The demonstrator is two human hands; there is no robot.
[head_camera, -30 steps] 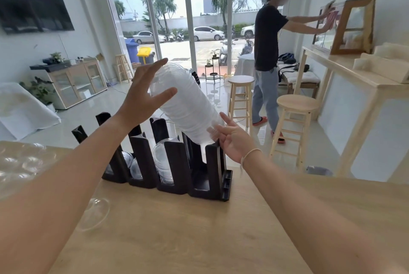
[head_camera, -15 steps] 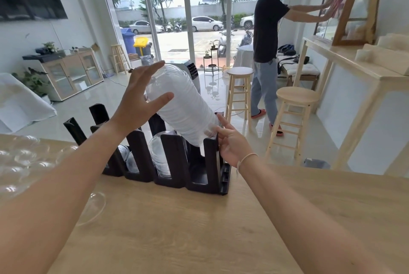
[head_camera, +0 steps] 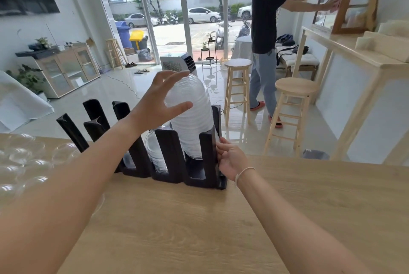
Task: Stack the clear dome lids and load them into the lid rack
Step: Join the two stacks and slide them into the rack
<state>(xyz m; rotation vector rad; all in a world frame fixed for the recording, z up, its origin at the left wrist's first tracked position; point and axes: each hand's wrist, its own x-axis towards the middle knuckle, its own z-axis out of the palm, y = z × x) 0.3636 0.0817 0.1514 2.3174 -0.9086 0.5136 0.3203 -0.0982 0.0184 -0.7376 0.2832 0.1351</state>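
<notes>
Two bare hands work at a black lid rack [head_camera: 170, 158] standing on a wooden table [head_camera: 199, 229]. A tall stack of clear dome lids [head_camera: 190, 119] stands nearly upright in the rack's rightmost slot, its lower end down between the black posts. The left hand [head_camera: 155, 107] is spread wide, fingers straight, against the upper part of the stack. The right hand [head_camera: 230, 161] rests with fingers curled at the rack's right end post. More lids [head_camera: 155, 152] sit in the neighbouring slot, and loose lids [head_camera: 20, 158] lie at the table's left edge.
</notes>
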